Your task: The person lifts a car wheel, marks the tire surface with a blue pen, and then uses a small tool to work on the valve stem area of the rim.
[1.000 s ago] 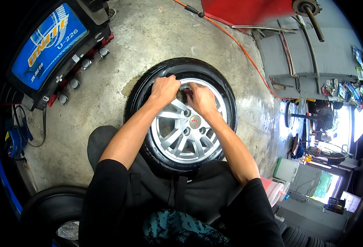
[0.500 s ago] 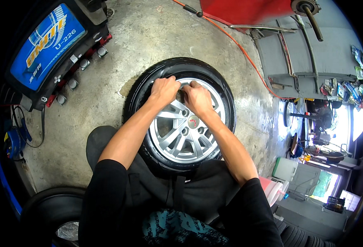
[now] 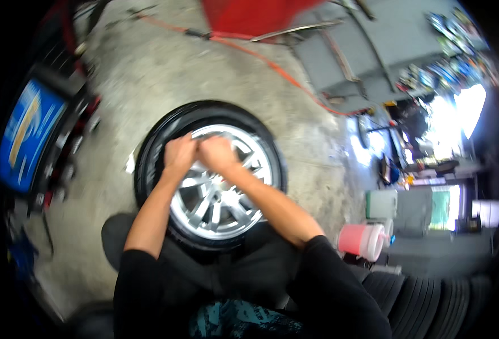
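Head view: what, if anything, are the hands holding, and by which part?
Cannot be told: the left hand and right hand are over the far side of the silver wheel, but blur hides whether they grip anything.

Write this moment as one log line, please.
left grip: curled over silver spoked rim | right grip: curled beside left | anything held: too blurred to tell | black tire: around rim, lying on concrete floor

Strong white light enters at the right, where the bright opening [image 3: 471,110] is burnt out and throws a bluish glare onto the floor [image 3: 323,169]. The middle is moderately lit; the black shirt [image 3: 340,288] loses most detail. Blur smears the wheel [image 3: 218,196] and orange cord [image 3: 288,76]. Fisheye bending ends in black corners.
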The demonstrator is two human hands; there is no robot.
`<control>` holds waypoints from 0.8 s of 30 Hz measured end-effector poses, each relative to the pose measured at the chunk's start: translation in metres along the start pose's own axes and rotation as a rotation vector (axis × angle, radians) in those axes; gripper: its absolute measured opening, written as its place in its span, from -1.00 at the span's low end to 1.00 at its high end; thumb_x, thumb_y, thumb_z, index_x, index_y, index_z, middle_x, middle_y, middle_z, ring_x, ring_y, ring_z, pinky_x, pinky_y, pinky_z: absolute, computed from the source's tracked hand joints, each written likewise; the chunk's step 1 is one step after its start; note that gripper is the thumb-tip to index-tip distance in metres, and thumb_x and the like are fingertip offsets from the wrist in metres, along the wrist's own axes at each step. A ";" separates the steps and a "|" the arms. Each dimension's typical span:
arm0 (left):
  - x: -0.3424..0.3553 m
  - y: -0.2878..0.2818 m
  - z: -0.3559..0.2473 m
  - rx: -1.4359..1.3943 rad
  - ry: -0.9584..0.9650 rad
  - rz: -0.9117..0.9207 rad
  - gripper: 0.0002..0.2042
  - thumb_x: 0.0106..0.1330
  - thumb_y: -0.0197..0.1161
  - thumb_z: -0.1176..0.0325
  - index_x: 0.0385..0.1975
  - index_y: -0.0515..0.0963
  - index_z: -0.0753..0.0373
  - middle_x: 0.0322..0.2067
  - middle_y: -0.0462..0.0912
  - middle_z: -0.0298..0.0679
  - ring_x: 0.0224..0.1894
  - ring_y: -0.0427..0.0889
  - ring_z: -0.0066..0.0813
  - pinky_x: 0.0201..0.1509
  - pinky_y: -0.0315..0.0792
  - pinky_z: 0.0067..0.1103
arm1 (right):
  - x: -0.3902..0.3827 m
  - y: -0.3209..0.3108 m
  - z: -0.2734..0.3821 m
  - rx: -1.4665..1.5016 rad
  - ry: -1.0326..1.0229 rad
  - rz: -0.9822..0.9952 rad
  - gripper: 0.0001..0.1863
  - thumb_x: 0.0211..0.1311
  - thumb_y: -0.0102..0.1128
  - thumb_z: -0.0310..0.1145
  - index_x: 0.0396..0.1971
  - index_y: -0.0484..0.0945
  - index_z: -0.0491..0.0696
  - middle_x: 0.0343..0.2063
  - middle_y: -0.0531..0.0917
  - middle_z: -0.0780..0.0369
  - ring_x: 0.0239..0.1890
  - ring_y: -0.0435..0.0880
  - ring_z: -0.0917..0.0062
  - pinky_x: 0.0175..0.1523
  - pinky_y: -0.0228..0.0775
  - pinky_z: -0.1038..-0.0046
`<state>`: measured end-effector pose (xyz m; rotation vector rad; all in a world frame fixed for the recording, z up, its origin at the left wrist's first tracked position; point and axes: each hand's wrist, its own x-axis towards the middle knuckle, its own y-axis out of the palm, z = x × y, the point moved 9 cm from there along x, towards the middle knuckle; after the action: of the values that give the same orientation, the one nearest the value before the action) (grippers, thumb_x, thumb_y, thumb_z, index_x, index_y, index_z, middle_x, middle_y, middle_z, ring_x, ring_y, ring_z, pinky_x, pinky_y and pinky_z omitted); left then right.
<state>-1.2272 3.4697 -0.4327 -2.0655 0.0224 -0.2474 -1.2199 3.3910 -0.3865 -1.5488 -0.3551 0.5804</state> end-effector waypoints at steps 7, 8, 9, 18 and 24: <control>-0.006 -0.004 -0.008 -0.125 -0.007 -0.027 -0.86 0.19 0.35 0.37 -0.54 0.62 0.29 -0.41 0.65 -0.04 -0.31 0.71 0.12 -0.28 0.55 -0.12 | -0.007 0.008 0.009 0.040 -0.026 -0.107 -0.89 0.01 0.29 -0.41 -0.57 0.75 -0.08 -0.44 0.76 0.02 -0.35 0.81 0.15 -0.24 0.66 0.16; -0.004 -0.006 -0.019 -0.096 0.002 -0.037 -0.84 0.21 0.34 0.37 -0.53 0.62 0.31 -0.41 0.64 -0.04 -0.31 0.71 0.10 -0.28 0.54 -0.12 | -0.012 0.008 -0.001 0.012 0.001 -0.197 -0.89 0.04 0.30 -0.41 -0.57 0.75 -0.08 -0.43 0.76 0.02 -0.34 0.81 0.14 -0.27 0.65 0.17; -0.005 -0.012 -0.015 -0.060 0.012 -0.039 -0.84 0.23 0.33 0.37 -0.52 0.62 0.32 -0.41 0.64 -0.04 -0.32 0.70 0.10 -0.29 0.54 -0.13 | -0.011 0.001 0.003 0.043 0.022 -0.134 -0.88 0.06 0.29 -0.39 -0.56 0.75 -0.07 -0.44 0.77 0.03 -0.34 0.82 0.18 -0.26 0.65 0.18; -0.003 -0.016 -0.026 -0.034 0.062 -0.057 -0.89 0.24 0.30 0.41 -0.48 0.65 0.29 -0.40 0.63 -0.06 -0.33 0.70 0.07 -0.28 0.54 -0.14 | -0.020 -0.012 -0.010 0.072 0.077 -0.083 -0.86 0.05 0.33 -0.29 -0.55 0.77 -0.01 -0.48 0.78 0.09 -0.37 0.83 0.20 -0.29 0.64 0.20; -0.014 -0.018 -0.025 -0.139 0.089 -0.049 -0.95 0.17 0.38 0.44 -0.40 0.71 0.22 -0.38 0.67 -0.09 -0.33 0.72 0.04 -0.28 0.57 -0.20 | -0.013 -0.001 -0.006 0.083 -0.021 -0.005 -0.88 -0.02 0.38 -0.29 -0.52 0.79 0.00 -0.47 0.77 0.07 -0.35 0.81 0.16 -0.26 0.63 0.16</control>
<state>-1.2472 3.4582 -0.4075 -2.1932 0.0448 -0.3775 -1.2270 3.3792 -0.3840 -1.4631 -0.3464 0.6008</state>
